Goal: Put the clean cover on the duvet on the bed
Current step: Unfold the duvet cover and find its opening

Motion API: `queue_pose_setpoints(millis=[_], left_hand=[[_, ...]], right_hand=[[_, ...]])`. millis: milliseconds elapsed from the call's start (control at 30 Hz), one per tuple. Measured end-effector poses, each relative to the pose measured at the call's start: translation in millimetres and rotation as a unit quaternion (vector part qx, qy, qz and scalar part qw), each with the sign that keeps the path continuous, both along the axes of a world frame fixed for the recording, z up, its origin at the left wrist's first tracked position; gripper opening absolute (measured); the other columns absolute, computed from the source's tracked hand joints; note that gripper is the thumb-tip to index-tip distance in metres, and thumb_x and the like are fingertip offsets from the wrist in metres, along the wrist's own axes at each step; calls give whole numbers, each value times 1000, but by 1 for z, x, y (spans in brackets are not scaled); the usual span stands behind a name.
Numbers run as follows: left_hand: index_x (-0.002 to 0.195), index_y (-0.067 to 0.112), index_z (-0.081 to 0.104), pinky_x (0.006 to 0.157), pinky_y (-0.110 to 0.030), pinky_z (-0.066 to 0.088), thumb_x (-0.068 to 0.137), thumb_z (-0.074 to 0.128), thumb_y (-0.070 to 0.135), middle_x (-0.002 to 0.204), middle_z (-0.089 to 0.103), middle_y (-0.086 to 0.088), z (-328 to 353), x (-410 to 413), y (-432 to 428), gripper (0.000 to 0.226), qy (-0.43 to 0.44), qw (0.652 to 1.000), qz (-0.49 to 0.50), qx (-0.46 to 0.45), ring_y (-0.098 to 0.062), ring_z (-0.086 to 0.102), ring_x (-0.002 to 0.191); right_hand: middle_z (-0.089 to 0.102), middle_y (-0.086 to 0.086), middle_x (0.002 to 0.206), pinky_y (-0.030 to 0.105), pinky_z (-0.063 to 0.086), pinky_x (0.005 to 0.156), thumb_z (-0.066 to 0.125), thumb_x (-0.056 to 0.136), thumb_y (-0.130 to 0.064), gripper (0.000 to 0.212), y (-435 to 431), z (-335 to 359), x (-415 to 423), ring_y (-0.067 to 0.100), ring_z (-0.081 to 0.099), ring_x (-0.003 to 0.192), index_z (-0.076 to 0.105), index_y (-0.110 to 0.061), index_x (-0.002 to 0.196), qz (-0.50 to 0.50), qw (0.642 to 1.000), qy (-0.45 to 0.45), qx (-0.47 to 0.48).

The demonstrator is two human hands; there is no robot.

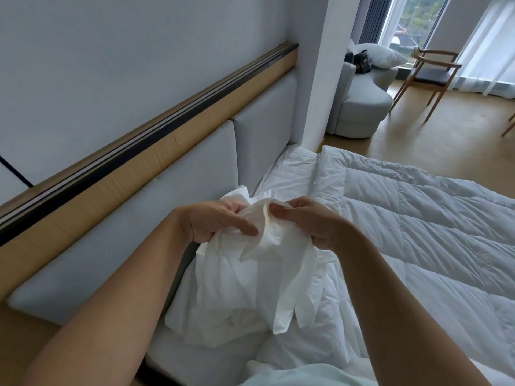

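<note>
**Cover [250,280] held bunched in both hands at the head of the bed [292,168]**

Head view: the white cover hangs in a crumpled bundle from two hands raised close together. Its lower folds rest on the bedding beside the padded headboard [139,218]. The left hand [217,224] grips a gathered edge of the cloth, with the thumb lying flat across the front of the fabric and the other fingers [237,208] curled behind it. The right hand [306,221] pinches the same bunched edge just beside the left, its fingertips pressed into the fold and the knuckles bent. The two hands nearly touch, with only a ridge of cloth between them. A faint yellowish mark shows on the fabric between the thumbs.

The quilted white duvet [418,218] lies spread flat over the bed to the right of the hands, uncovered, its near edge close to the hanging cover. Farther back, past a white wall corner, a grey armchair [362,107] carries a white pillow [379,55]. A wooden chair [434,71] stands near the window on the wood floor.
</note>
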State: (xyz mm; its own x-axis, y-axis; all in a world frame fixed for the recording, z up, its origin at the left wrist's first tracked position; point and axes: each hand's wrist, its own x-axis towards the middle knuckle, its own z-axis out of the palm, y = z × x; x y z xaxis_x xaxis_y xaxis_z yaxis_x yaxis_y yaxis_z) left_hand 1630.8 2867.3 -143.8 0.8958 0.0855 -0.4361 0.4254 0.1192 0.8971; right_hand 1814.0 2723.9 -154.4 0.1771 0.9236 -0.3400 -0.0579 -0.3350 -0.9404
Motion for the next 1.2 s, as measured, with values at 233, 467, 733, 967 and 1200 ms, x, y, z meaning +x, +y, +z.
queue_pose_setpoints(millis=[233, 467, 733, 967, 1200], left_hand=[[86, 10, 81, 64, -28, 59, 77, 82, 24, 81, 73, -8, -12, 4, -6, 16, -47, 987, 134, -77, -16, 71, 67], [96, -4, 57, 66, -27, 52, 92, 69, 22, 83, 68, -17, -8, 8, -17, 29, -36, 960, 275, -27, -22, 65, 71], [113, 1, 70, 87, -41, 56, 61, 72, 8, 103, 68, -19, -8, -5, -12, 53, -16, 993, 106, -44, -29, 68, 90], [127, -9, 61, 106, -55, 48, 90, 74, 11, 128, 61, -34, 2, -6, -13, 43, 0, 996, 34, 79, -49, 61, 116], [117, -4, 66, 93, -50, 58, 96, 63, 38, 116, 70, -25, 7, 11, -19, 48, -46, 976, 207, 57, -38, 71, 102]], right_hand=[[76, 7, 87, 30, 61, 67, 76, 68, -65, 53, -7, -8, 4, 16, 74, 75, 82, -14, 82, 65, 994, 84, -29], [73, 15, 99, 38, 60, 84, 71, 84, -7, 16, -7, -25, -4, 25, 72, 88, 77, -6, 99, 52, 988, 140, 43], [75, 11, 84, 33, 59, 63, 62, 94, -3, 25, 1, -19, -3, 21, 72, 72, 81, -17, 83, -105, 979, 154, 83], [76, 18, 100, 45, 61, 78, 64, 98, -25, 23, 6, -15, -5, 29, 73, 82, 74, -6, 105, -152, 981, 119, -6], [76, 11, 107, 40, 62, 77, 81, 74, -58, 56, -2, -17, -1, 27, 74, 95, 75, -15, 111, 5, 988, 138, -71]])
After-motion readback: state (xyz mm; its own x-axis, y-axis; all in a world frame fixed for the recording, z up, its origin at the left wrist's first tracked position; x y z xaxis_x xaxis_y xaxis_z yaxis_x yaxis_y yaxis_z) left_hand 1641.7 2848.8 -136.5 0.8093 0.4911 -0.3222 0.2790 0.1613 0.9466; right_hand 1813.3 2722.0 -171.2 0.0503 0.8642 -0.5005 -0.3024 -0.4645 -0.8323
